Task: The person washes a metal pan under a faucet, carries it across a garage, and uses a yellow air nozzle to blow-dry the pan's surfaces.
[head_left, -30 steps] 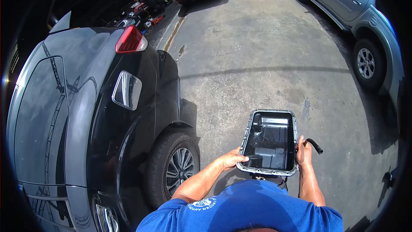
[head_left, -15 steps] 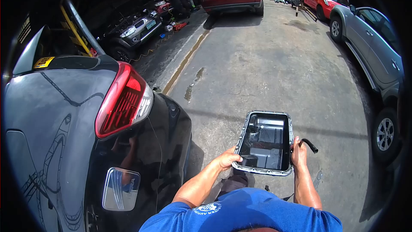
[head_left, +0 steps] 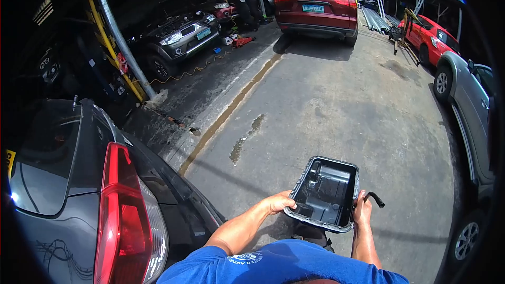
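Held out in front of me is a black oil pan (head_left: 327, 192), its hollow side facing up and bolt holes along its pale metal rim. My left hand (head_left: 280, 203) grips the near left corner, thumb over the rim. On the right side, my right hand (head_left: 362, 211) is closed around the pan's edge. A short bent black hose (head_left: 376, 198) sticks out beside the right hand's fingers; where it is attached is hidden.
Close on my left stands a dark car with a red tail light (head_left: 123, 215). A maroon SUV (head_left: 315, 8) is parked ahead, a grey pickup (head_left: 463, 89) to the right. Under the roof at left, a person (head_left: 246, 8) bends by a car with its hood raised (head_left: 179, 34). A yellow post (head_left: 113, 47) stands nearby.
I have moved forward past the dark car's rear corner, and the view has tilted up and to the left. Both hands keep hold of the oil pan, which is slightly more tilted.
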### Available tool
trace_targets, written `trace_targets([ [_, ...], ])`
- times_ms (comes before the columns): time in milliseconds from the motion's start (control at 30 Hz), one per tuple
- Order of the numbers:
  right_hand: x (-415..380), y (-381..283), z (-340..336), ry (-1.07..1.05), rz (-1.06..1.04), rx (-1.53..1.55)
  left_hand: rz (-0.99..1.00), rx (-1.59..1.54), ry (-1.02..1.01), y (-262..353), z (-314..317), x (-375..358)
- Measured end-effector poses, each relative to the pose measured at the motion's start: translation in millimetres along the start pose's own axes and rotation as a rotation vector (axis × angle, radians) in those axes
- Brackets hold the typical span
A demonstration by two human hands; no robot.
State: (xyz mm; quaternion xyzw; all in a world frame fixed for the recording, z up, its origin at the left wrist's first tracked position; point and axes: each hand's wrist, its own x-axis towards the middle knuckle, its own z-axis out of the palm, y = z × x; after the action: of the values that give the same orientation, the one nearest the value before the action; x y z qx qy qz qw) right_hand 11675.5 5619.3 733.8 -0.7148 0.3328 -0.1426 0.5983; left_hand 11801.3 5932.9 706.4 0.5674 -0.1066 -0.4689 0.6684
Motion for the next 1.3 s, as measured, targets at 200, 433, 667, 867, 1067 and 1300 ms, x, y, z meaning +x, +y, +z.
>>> trace_targets([
  [200,158.7,-92.8,172.8,-0.197,0.038,-0.081,0.100,-0.160,0.156,77.3,-144.8,51.9],
  [433,255.4,-211.7,421.5,-0.603,-0.048,-0.216,0.284,-0.430,0.341,145.6,-313.7,36.3],
  [667,312.8,-265.3,700.3,-0.679,-0.141,-0.213,0.257,-0.444,0.542,179.9,-561.0,28.1],
  [867,327.1,-354.7,871.1,-0.775,0.023,-0.293,0.235,-0.328,0.497,275.0,-729.8,-10.8],
  [1067,352.7,-424.1,1059.8,-0.768,-0.107,-0.184,0.065,-0.050,1.027,343.9,-882.8,-19.5],
  [1300,443.4,-443.8,1329.0,-0.963,-0.141,-0.011,0.164,0.748,1.396,488.1,-1040.3,-19.7],
])
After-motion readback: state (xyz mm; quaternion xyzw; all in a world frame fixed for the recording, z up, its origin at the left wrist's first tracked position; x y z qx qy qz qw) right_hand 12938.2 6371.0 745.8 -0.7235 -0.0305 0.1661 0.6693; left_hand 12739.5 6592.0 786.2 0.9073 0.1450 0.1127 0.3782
